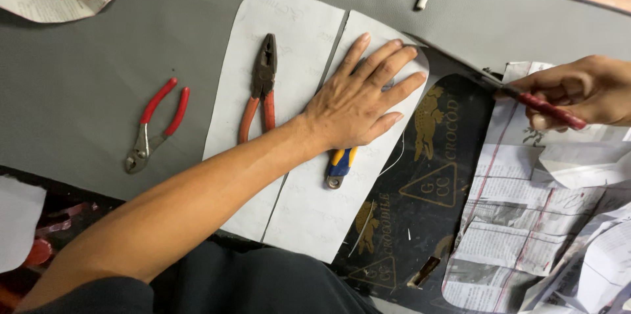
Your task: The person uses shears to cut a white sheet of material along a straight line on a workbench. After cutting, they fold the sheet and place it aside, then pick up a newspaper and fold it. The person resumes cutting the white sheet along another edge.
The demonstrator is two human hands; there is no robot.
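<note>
- Paper pattern (309, 209): two pale pieces side by side on grey material, mid-table; it looks thin, light and floppy, likely to slide unless pressed flat.
- Left hand (358, 100) lies palm down on the right piece, fingers spread apart, holding nothing.
- Blue-and-yellow handle (340, 164) pokes out at the hand's 6 o'clock.
- Orange-handled pliers (261, 87) rest at its 9 o'clock; red-handled pliers (156, 126) lie farther left.
- Right hand (578, 90), at 3 o'clock, has its fingers closed on a red-handled blade (542, 109) by the newspaper (519, 222).
</note>
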